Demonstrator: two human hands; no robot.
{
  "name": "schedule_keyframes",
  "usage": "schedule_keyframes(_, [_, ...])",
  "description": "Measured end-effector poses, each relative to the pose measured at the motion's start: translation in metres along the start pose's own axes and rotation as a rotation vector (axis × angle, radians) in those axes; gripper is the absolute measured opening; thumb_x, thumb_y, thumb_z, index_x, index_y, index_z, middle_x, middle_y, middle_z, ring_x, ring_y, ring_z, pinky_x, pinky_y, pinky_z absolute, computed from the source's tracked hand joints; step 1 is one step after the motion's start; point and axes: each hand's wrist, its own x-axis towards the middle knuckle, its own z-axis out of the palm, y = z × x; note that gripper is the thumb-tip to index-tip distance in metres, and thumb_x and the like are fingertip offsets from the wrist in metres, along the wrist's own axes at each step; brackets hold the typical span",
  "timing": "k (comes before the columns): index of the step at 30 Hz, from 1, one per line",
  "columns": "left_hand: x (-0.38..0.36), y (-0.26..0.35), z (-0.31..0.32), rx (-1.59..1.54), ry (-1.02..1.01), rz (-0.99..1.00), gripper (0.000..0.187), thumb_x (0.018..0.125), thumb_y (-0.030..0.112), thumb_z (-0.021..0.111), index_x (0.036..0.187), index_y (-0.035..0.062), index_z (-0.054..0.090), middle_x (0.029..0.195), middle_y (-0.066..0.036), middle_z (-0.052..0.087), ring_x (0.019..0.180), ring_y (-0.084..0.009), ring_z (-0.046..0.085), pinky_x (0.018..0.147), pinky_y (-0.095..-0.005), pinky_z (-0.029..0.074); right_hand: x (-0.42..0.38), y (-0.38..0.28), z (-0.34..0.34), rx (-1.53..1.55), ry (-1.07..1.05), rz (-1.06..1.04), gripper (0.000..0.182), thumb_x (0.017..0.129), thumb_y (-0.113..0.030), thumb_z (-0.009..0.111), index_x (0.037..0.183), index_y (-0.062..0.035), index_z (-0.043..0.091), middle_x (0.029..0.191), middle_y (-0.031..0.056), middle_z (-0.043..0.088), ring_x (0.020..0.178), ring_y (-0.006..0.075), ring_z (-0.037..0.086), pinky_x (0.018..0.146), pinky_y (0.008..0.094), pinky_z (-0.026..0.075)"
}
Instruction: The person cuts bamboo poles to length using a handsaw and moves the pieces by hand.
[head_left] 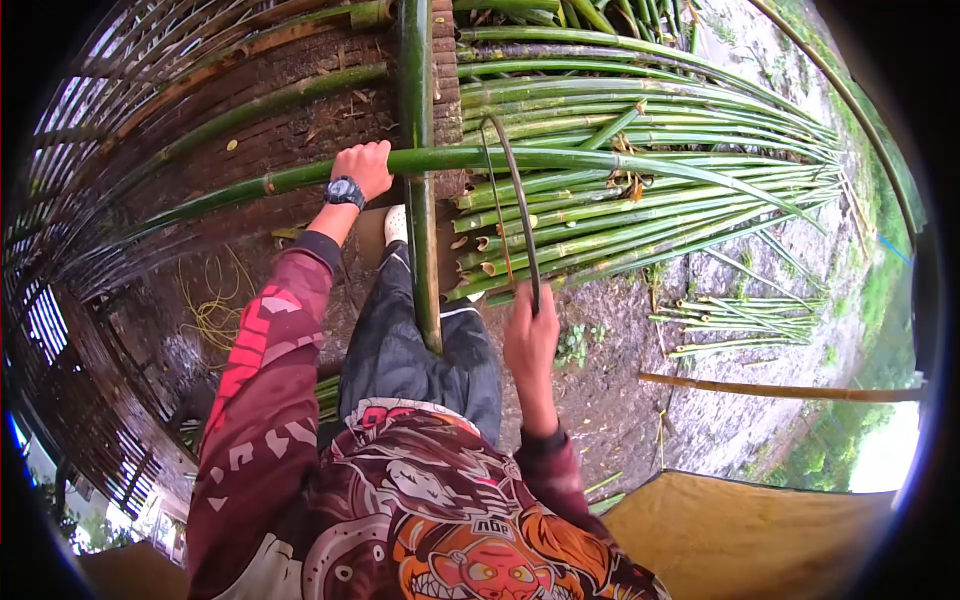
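Observation:
My left hand (362, 168) is wrapped round a long green bamboo pole (450, 160) that runs left to right in front of me. The pole lies across a thicker upright-running bamboo pole (417, 90), whose near end reaches between my legs. In my right hand (531, 335), the fingers are closed on the lower end of a bow saw (528, 230) with a curved dark frame. The saw's thin blade (497, 205) overlaps the held pole in this view, a little right of the crossing.
Many cut bamboo poles (560, 100) lie stacked at the right, with a smaller pile (745, 322) beyond. A slatted brown surface (300, 75) is at the upper left. Yellow string (220, 310) lies on the ground. A tan tarp (740, 530) hangs at the lower right.

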Motion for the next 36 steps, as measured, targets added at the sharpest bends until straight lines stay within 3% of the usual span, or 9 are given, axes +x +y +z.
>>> schedule_keyframes(4, [0.001, -0.003, 0.007, 0.009, 0.048, 0.021, 0.025, 0.081, 0.028, 0.072, 0.095, 0.0122, 0.059, 0.086, -0.010, 0.071, 0.083, -0.0322, 0.072, 0.071, -0.0474, 0.059, 0.016, -0.010, 0.003, -0.043, -0.077, 0.097, 0.021, 0.105, -0.017, 0.054, 0.118, -0.0012, 0.060, 0.082, 0.0240, 0.059, 0.072, 0.0392, 0.065, 0.061, 0.0505, 0.048])
schedule_keyframes(5, [0.004, -0.005, 0.008, 0.016, 0.063, 0.031, 0.024, 0.081, 0.028, 0.072, 0.094, 0.0121, 0.059, 0.086, -0.010, 0.070, 0.083, -0.0320, 0.072, 0.070, -0.0474, 0.059, 0.054, 0.011, 0.033, -0.201, -0.015, -0.194, 0.024, 0.106, -0.020, 0.054, 0.117, 0.0000, 0.060, 0.078, 0.0235, 0.058, 0.071, 0.0415, 0.064, 0.061, 0.0540, 0.047])
schedule_keyframes(8, [0.005, -0.006, 0.007, 0.000, 0.002, 0.036, 0.023, 0.081, 0.027, 0.073, 0.090, 0.0121, 0.058, 0.084, -0.010, 0.069, 0.080, -0.0325, 0.072, 0.067, -0.0479, 0.059, 0.157, 0.001, 0.091, -0.041, 0.053, -0.208, 0.029, 0.107, -0.027, 0.051, 0.098, 0.0000, 0.055, 0.081, 0.0321, 0.062, 0.075, 0.0542, 0.058, 0.059, 0.0583, 0.043])
schedule_keyframes(15, [-0.005, 0.000, 0.005, -0.003, 0.011, 0.017, 0.025, 0.078, 0.026, 0.074, 0.093, 0.0122, 0.060, 0.086, -0.010, 0.071, 0.081, -0.0325, 0.073, 0.069, -0.0486, 0.059, 0.014, -0.021, -0.008, -0.030, -0.125, 0.170, 0.026, 0.106, -0.027, 0.053, 0.107, -0.0014, 0.058, 0.080, 0.0281, 0.063, 0.071, 0.0494, 0.062, 0.058, 0.0554, 0.044])
schedule_keyframes(26, [-0.004, 0.006, -0.001, 0.003, -0.080, 0.015, 0.014, 0.081, 0.021, 0.065, 0.091, 0.0122, 0.063, 0.083, -0.014, 0.073, 0.077, -0.0350, 0.074, 0.068, -0.0505, 0.060, 0.115, 0.008, 0.074, 0.027, -0.030, -0.063, 0.031, 0.107, -0.031, 0.052, 0.099, -0.0016, 0.056, 0.082, 0.0312, 0.064, 0.076, 0.0538, 0.060, 0.064, 0.0573, 0.044])
schedule_keyframes(28, [0.002, 0.006, -0.005, -0.009, -0.160, -0.009, 0.013, 0.082, 0.022, 0.065, 0.091, 0.0123, 0.065, 0.082, -0.016, 0.074, 0.077, -0.0358, 0.074, 0.070, -0.0508, 0.060, 0.118, 0.012, 0.076, -0.001, -0.030, 0.015, 0.030, 0.107, -0.031, 0.053, 0.098, -0.0018, 0.055, 0.075, 0.0279, 0.062, 0.070, 0.0497, 0.061, 0.060, 0.0529, 0.045])
schedule_keyframes(29, [0.008, 0.004, -0.011, -0.026, -0.240, -0.013, 0.015, 0.082, 0.023, 0.064, 0.091, 0.0116, 0.068, 0.083, -0.018, 0.074, 0.079, -0.0377, 0.074, 0.071, -0.0513, 0.060, 0.118, 0.010, 0.079, 0.055, -0.012, 0.037, 0.032, 0.107, -0.031, 0.055, 0.094, -0.0015, 0.054, 0.068, 0.0180, 0.056, 0.058, 0.0291, 0.052, 0.057, 0.0420, 0.042])
schedule_keyframes(34, [0.027, 0.001, -0.027, -0.032, -0.442, -0.031, 0.031, 0.078, 0.035, 0.069, 0.097, 0.0118, 0.075, 0.088, -0.023, 0.074, 0.086, -0.0416, 0.073, 0.080, -0.0533, 0.059, 0.118, 0.048, 0.104, 0.178, 0.101, -0.136, 0.032, 0.107, -0.029, 0.054, 0.091, -0.0012, 0.052, 0.065, 0.0145, 0.051, 0.057, 0.0237, 0.048, 0.055, 0.0405, 0.040])
schedule_keyframes(36, [0.031, -0.003, -0.025, -0.087, -0.465, -0.002, 0.030, 0.077, 0.035, 0.069, 0.095, 0.0116, 0.076, 0.090, -0.022, 0.075, 0.088, -0.0414, 0.073, 0.082, -0.0529, 0.059, 0.121, 0.029, 0.088, 0.072, 0.019, -0.050, 0.029, 0.107, -0.029, 0.053, 0.095, -0.0030, 0.054, 0.070, 0.0258, 0.060, 0.066, 0.0469, 0.062, 0.057, 0.0498, 0.045])
